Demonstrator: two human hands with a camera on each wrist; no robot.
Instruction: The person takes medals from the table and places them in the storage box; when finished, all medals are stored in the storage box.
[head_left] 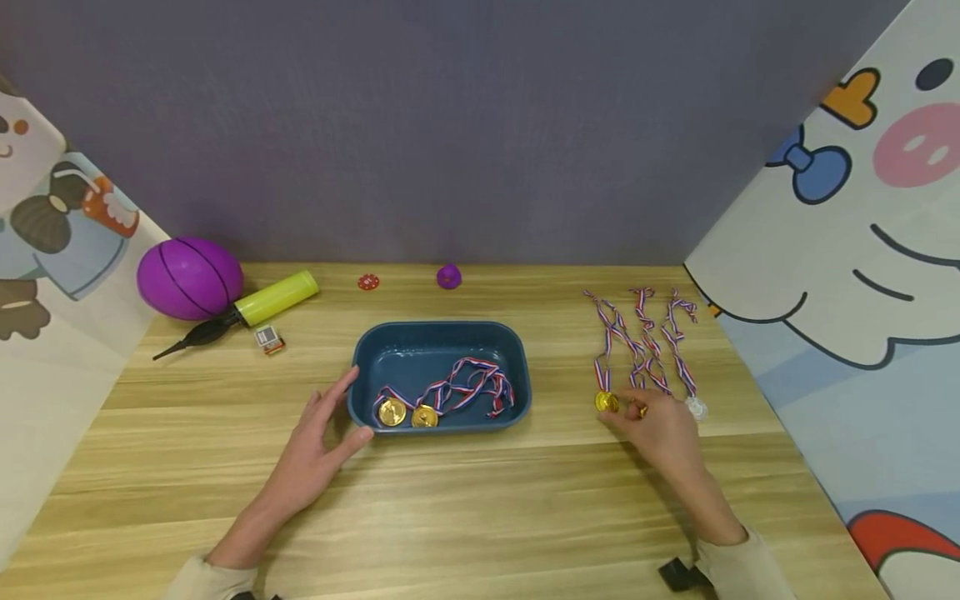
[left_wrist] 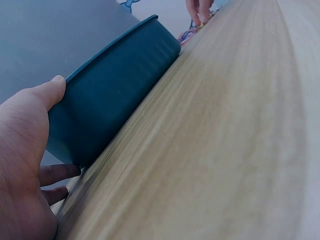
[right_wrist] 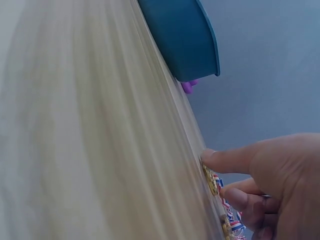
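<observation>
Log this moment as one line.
left hand: touching tray | right hand: at gold medal on table | tray: two gold medals inside | silver medal: on table

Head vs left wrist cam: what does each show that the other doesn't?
Head only: purple ball, yellow pump, silver medal, and two gold medals inside the bin.

Left wrist only: the bin's outer wall side-on, down to the tabletop.

Both: bin, tabletop, left hand, right hand, some striped ribbon.
</observation>
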